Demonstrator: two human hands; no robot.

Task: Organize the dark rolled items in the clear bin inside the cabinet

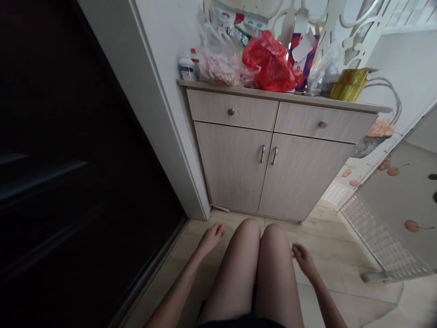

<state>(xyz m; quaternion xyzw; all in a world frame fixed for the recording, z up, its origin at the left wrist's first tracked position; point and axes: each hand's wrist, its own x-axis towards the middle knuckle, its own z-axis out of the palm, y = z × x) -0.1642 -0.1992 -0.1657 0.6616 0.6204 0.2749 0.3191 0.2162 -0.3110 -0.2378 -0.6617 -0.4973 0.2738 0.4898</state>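
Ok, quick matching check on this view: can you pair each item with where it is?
Items:
1 red plastic bag
2 silver door handles
3 left hand
4 right hand

Places:
A beside the right knee
B on the cabinet top
C side by side on the cabinet doors
D beside the left knee, toward the dark door

Pairs: 1-B, 2-C, 3-D, 4-A
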